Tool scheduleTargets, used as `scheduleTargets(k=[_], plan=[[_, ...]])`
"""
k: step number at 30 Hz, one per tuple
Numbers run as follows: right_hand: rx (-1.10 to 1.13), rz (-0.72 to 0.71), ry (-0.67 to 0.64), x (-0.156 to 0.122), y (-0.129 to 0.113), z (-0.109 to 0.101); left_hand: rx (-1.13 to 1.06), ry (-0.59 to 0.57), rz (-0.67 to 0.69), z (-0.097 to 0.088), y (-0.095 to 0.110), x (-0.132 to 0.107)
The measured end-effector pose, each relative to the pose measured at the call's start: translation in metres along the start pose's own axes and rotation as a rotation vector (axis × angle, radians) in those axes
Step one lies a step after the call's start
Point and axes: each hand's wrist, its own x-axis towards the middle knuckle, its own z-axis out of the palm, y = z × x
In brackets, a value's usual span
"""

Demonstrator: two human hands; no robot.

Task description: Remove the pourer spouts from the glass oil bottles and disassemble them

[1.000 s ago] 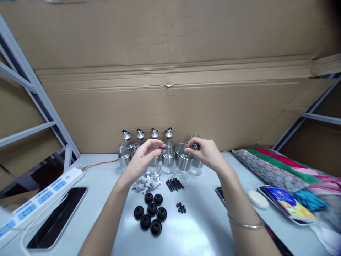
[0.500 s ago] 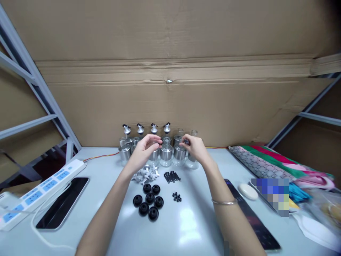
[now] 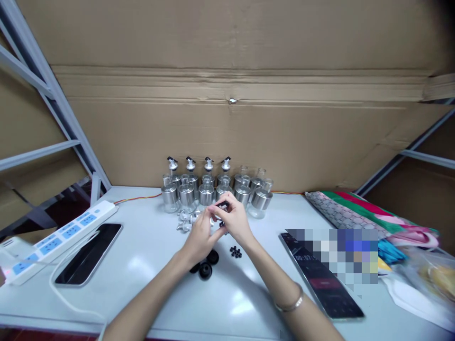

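Both my hands meet above the table, in front of the bottles. My right hand (image 3: 236,220) is closed with its fingertips on a small black part (image 3: 223,204). Against it, my left hand (image 3: 201,234) has its fingers pinched together; what they hold is hidden. Behind them stand glass bottles (image 3: 186,192) with metal bands, several topped with silver pourer spouts (image 3: 208,164) with black levers. Loose silver-white spout pieces (image 3: 185,220) lie beyond my left hand. Black round stoppers (image 3: 205,271) are partly covered by my left wrist, near tiny black pieces (image 3: 235,252).
On the left are a power strip (image 3: 64,237) and a phone (image 3: 90,255) with a white cable. A second phone (image 3: 322,279) lies to the right, near folded cloth (image 3: 369,213) and a plastic bag (image 3: 433,274). A cardboard wall (image 3: 227,137) closes off the back.
My hands have come from apart over the bottles to together, nearer to me. My right hand brought the small black part along. The view has shifted slightly.
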Motion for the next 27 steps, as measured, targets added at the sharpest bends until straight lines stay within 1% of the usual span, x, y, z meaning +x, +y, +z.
scheduleTargets(k=[1,3,6,8,9,11,13,15,18,20,23,27], plan=[[0.027,0.04,-0.025,-0.005,0.003,0.001,0.002,-0.01,-0.006,0.0,0.0,-0.001],[0.047,0.083,-0.073,-0.011,0.01,-0.003,0.026,-0.015,-0.005,0.001,0.001,-0.002],[-0.01,0.066,-0.095,-0.016,0.015,-0.014,0.105,0.005,0.04,0.003,0.0,-0.005],[-0.112,-0.025,-0.072,-0.02,0.018,-0.017,0.166,-0.007,0.082,0.004,-0.001,-0.006],[-0.178,-0.093,-0.067,-0.023,0.02,-0.017,0.201,-0.035,0.105,0.004,-0.001,-0.006],[-0.306,-0.231,-0.09,-0.027,0.022,-0.016,0.284,-0.121,0.147,0.003,-0.002,-0.005],[-0.401,-0.313,-0.128,-0.03,0.024,-0.015,0.371,-0.196,0.164,0.002,-0.003,-0.003],[-0.48,-0.345,-0.165,-0.032,0.024,-0.014,0.432,-0.219,0.135,0.002,-0.004,-0.003],[-0.632,-0.403,-0.235,-0.032,0.023,-0.016,0.481,-0.202,0.073,0.002,-0.005,-0.002],[-0.709,-0.452,-0.268,-0.031,0.023,-0.018,0.508,-0.213,0.06,0.001,-0.005,-0.002],[-0.753,-0.475,-0.276,-0.031,0.025,-0.02,0.531,-0.248,0.056,-0.002,-0.004,-0.001],[-0.861,-0.468,-0.252,-0.032,0.029,-0.019,0.51,-0.277,0.055,-0.003,-0.003,0.0]])
